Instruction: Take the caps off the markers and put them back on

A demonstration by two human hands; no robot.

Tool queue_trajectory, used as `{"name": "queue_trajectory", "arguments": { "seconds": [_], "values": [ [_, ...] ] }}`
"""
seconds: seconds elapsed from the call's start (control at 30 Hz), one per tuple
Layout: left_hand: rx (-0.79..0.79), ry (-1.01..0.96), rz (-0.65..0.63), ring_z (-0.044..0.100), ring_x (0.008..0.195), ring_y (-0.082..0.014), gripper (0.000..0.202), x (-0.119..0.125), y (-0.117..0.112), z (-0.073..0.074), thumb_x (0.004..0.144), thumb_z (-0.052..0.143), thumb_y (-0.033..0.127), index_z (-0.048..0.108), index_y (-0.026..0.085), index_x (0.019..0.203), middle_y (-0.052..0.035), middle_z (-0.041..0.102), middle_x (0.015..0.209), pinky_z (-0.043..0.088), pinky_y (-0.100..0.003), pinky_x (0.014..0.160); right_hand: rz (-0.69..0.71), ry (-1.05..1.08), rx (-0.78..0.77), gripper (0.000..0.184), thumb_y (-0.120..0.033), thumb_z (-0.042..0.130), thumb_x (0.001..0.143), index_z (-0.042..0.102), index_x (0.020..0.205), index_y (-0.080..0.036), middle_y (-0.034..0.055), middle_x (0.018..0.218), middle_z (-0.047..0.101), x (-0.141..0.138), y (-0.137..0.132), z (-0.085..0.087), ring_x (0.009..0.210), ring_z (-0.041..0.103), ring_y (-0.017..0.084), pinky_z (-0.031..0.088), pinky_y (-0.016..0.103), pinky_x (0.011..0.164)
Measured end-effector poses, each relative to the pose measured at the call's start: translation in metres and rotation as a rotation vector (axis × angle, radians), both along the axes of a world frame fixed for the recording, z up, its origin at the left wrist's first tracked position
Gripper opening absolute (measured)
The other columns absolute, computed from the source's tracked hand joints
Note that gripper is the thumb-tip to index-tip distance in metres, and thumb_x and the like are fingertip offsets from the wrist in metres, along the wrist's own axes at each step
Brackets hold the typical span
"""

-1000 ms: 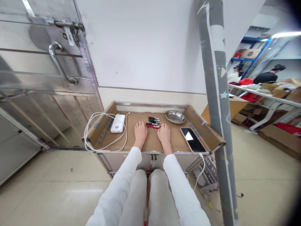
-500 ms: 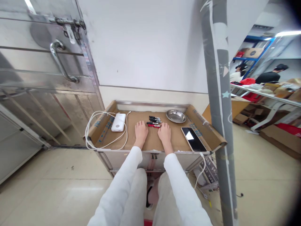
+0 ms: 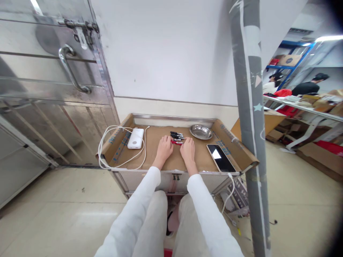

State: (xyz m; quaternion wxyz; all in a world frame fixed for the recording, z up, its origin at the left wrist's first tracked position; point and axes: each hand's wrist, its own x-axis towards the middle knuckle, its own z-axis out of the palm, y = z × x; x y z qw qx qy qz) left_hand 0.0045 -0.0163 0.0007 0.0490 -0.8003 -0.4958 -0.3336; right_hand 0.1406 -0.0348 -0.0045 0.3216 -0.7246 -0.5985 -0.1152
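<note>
Several pens lie side by side on the cardboard-lined tabletop, black pens [image 3: 177,135] farther from me and a red pen [image 3: 177,142] nearest. My left hand [image 3: 164,149] rests at their left ends, its fingers stretched forward and slightly bent, the fingertips at the nearer pens. On the other side, my right hand [image 3: 188,150] lies by the right ends, fingers loosely bent and at the red pen's tip. The fingers partly cover the nearer pens' ends. Neither hand lifts a pen.
A white power bank [image 3: 135,138] with a looped white cable [image 3: 100,150] is at the left. A shallow metal bowl [image 3: 200,132] stands back right, a phone [image 3: 221,158] front right. Cardboard sides [image 3: 235,144] edge the table. A grey wrapped pole [image 3: 249,89] rises at the right.
My left hand has moved right, from beside the pens to their left ends. The nearer pens have shifted slightly right. My right hand has hardly moved.
</note>
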Motion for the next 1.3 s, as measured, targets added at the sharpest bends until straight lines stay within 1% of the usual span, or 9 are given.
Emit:
{"name": "queue_trajectory", "arguments": {
  "seconds": [0.07,0.1,0.2,0.27,0.43,0.67,0.9,1.07,1.3],
  "values": [
    [-0.006,0.007,-0.158,0.051,0.092,-0.0219,0.016,0.001,0.000,0.001,0.082,0.041,0.009,0.051,0.016,0.093,-0.0084,0.056,0.096,0.042,-0.035,0.086,0.084,0.006,0.041,0.023,-0.007,0.036,0.082,0.049,0.100,-0.013,0.0129,0.099,0.056,0.000,-0.002,0.003,0.094,0.050,0.022,0.038,0.033,0.084],
    [-0.024,0.008,-0.200,0.051,0.092,-0.0216,0.017,0.001,0.000,0.001,0.081,0.042,0.008,0.051,0.017,0.093,-0.0082,0.056,0.096,0.042,-0.035,0.086,0.143,0.000,0.044,0.022,-0.006,0.036,0.082,0.050,0.097,-0.014,0.0116,0.098,0.056,0.000,-0.002,0.004,0.093,0.050,0.022,0.038,0.032,0.085],
    [-0.087,0.020,-0.213,0.052,0.092,-0.0217,0.018,0.001,0.001,-0.001,0.081,0.044,0.009,0.052,0.017,0.094,-0.0085,0.057,0.097,0.043,-0.036,0.086,0.301,-0.035,-0.003,0.022,-0.005,0.036,0.080,0.051,0.090,-0.017,0.0095,0.095,0.057,0.001,-0.002,0.002,0.091,0.049,0.021,0.039,0.032,0.085],
    [-0.118,0.041,-0.193,0.052,0.091,-0.0221,0.015,0.001,0.001,-0.004,0.082,0.045,0.011,0.053,0.017,0.093,-0.0085,0.057,0.096,0.044,-0.036,0.085,0.335,-0.048,-0.021,0.023,-0.005,0.036,0.080,0.052,0.092,-0.017,0.0101,0.096,0.057,0.002,0.000,-0.003,0.092,0.049,0.022,0.039,0.032,0.085],
    [-0.145,0.025,-0.198,0.053,0.092,-0.0210,0.011,0.000,0.004,-0.008,0.084,0.047,0.014,0.056,0.018,0.090,-0.0074,0.057,0.097,0.044,-0.036,0.087,0.320,-0.078,-0.036,0.024,-0.005,0.037,0.079,0.052,0.093,-0.016,0.0112,0.096,0.057,0.004,0.005,-0.011,0.090,0.048,0.022,0.039,0.034,0.085],
    [-0.112,0.017,-0.117,0.051,0.093,-0.0219,0.014,0.000,0.007,-0.011,0.085,0.045,0.012,0.055,0.015,0.094,-0.0097,0.055,0.098,0.044,-0.038,0.087,0.267,-0.110,-0.068,0.022,-0.006,0.040,0.080,0.052,0.096,-0.015,0.0111,0.098,0.055,0.003,0.001,-0.005,0.094,0.046,0.022,0.037,0.034,0.085],
    [-0.114,0.037,-0.107,0.052,0.090,-0.0205,0.010,-0.001,0.009,-0.014,0.088,0.046,0.017,0.056,0.017,0.089,-0.0074,0.055,0.093,0.044,-0.036,0.084,0.232,-0.094,-0.077,0.018,-0.008,0.041,0.081,0.053,0.092,-0.016,0.0096,0.097,0.054,0.003,0.000,-0.006,0.092,0.046,0.022,0.037,0.034,0.085],
    [-0.105,0.012,-0.116,0.052,0.089,-0.0192,0.007,-0.002,0.008,-0.011,0.087,0.048,0.016,0.055,0.018,0.088,-0.0056,0.056,0.091,0.043,-0.034,0.083,0.176,-0.089,-0.072,0.016,-0.010,0.041,0.082,0.052,0.092,-0.016,0.0103,0.097,0.053,0.003,0.000,-0.007,0.091,0.046,0.022,0.036,0.033,0.082],
    [-0.099,0.055,-0.093,0.053,0.088,-0.0197,0.006,-0.002,0.006,-0.009,0.087,0.050,0.019,0.055,0.017,0.090,-0.0056,0.058,0.092,0.043,-0.034,0.082,0.216,-0.117,-0.082,0.011,-0.014,0.042,0.084,0.051,0.089,-0.017,0.0088,0.094,0.055,0.001,-0.001,-0.006,0.090,0.048,0.022,0.036,0.032,0.080]
  ]
}}
